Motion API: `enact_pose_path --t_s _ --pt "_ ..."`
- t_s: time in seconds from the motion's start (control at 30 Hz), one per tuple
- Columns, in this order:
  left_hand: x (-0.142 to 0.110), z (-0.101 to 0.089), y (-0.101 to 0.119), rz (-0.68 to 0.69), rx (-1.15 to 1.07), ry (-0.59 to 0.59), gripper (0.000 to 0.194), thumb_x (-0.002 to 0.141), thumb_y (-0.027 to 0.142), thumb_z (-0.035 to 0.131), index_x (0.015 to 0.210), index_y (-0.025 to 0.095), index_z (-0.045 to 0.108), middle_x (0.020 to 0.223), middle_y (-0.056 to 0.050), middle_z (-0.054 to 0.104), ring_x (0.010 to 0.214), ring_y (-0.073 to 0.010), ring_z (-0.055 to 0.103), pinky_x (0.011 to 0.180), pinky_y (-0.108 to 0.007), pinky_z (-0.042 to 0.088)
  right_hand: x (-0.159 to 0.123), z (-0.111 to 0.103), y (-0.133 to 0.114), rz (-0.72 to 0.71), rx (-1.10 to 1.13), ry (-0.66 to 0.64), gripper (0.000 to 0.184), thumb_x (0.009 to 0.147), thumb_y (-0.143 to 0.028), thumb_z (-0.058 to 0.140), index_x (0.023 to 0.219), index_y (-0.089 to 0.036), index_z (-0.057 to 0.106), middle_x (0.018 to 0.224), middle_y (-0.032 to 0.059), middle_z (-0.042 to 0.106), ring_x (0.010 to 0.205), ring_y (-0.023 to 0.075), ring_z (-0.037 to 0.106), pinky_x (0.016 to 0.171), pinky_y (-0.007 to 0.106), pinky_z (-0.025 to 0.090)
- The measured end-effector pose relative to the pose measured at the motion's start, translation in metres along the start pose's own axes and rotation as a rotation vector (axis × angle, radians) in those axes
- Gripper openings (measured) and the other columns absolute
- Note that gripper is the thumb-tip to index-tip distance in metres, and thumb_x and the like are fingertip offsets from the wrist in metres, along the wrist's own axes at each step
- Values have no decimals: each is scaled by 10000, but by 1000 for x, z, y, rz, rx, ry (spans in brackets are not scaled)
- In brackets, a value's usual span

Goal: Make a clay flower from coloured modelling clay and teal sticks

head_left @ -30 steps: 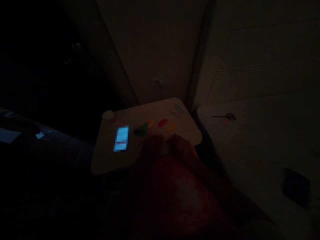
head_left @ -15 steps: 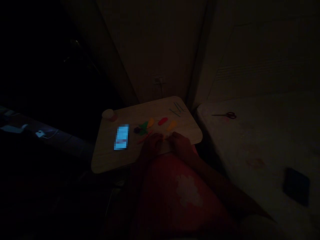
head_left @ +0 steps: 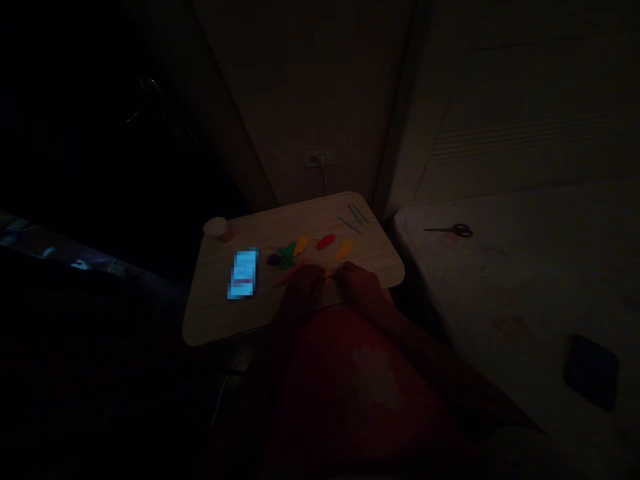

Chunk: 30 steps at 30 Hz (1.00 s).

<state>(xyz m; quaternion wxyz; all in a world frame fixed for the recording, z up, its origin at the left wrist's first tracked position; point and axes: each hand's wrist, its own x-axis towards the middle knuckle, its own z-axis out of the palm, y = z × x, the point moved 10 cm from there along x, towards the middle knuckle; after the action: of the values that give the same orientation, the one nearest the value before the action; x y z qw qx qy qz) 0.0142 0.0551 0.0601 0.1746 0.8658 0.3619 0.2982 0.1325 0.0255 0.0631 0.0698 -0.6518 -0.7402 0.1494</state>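
In the dim head view, my left hand (head_left: 306, 281) rests at the near edge of a small wooden table, its fingers curled against a small orange lump (head_left: 327, 273). My right hand (head_left: 359, 281) is closed just to the right, with what looks like a thin dark stick poking from its fingertips towards the lump. Beyond my hands lie soft-looking, clay-like pieces: a red oval (head_left: 326, 242), a yellow-orange piece (head_left: 344, 250), another orange piece (head_left: 301, 245), a green leaf-like piece (head_left: 287, 253) and a dark purple lump (head_left: 273, 260). A thin reddish strip (head_left: 290, 274) lies beside my left hand.
A lit phone (head_left: 243, 273) and a pale tub (head_left: 219, 229) are on the table's (head_left: 210, 327) left side. Several thin sticks (head_left: 356, 217) lie far right. Scissors (head_left: 453, 230) and a dark blue object (head_left: 593, 372) rest on the pale surface at right. A plugged socket (head_left: 317, 159) is behind.
My hands stay at the near edge with only slight finger movement. The orange lump and the dark stick tip between them show more plainly now. The other pieces have not moved.
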Motion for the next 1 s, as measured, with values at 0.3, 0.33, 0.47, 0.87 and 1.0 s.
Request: enact_pose_path --t_s 0.3,0.33,0.47,0.87,1.0 --pt "-1 0 0 3 20 4 232 969 173 482 1077 177 687 1122 -104 718 1068 -237 651 1011 -454 526 2 -17 0 24 84 98 303 993 -131 391 1261 -173 525 1237 133 638 1027 227 639 826 315 447" --pt "-1 0 1 8 19 2 229 965 168 486 1065 180 692 1120 -100 718 1069 -235 650 1012 -454 527 2 -16 1 32 89 94 298 990 -126 390 1250 -169 528 1225 132 642 1019 227 639 825 315 446" --pt "-1 0 5 42 29 -11 250 949 143 499 1068 193 712 1165 -89 716 1114 -231 644 1035 -459 518 2 -8 3 39 72 44 269 989 -140 410 1213 -170 554 1192 134 648 964 224 648 790 312 447" --pt "1 -2 14 81 67 -1 284 960 170 526 1160 202 725 1183 -90 739 1130 -239 666 1065 -504 506 5 -3 1 27 -53 -26 241 997 -187 446 1147 -174 634 1134 135 652 899 223 678 746 314 476" --pt "0 -3 12 67 72 13 257 961 187 537 1124 208 735 1191 -85 736 1142 -241 660 1071 -504 501 6 -8 0 23 -33 23 249 997 -186 445 1163 -183 631 1168 127 652 933 227 682 752 311 480"
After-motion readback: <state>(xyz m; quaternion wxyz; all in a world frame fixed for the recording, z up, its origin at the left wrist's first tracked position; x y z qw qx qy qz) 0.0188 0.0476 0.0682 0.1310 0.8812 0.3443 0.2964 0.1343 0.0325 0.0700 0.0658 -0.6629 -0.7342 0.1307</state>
